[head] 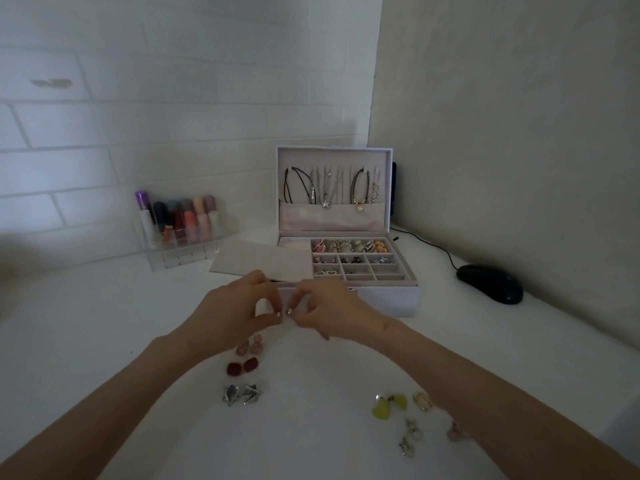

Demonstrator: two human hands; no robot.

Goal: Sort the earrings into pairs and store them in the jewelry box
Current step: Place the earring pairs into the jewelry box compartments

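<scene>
Earring, tiny, sits pinched between left hand and right hand grips.

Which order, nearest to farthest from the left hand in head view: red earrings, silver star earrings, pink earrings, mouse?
1. pink earrings, just under the left hand
2. red earrings, below those
3. silver star earrings, lower still
4. mouse, far right

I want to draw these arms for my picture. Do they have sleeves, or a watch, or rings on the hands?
No sleeves show: the left arm and right arm are bare to the picture's edge. Neither wrist has a watch or bracelet. I see no rings on the left hand or right hand, though they look blurry.
</scene>
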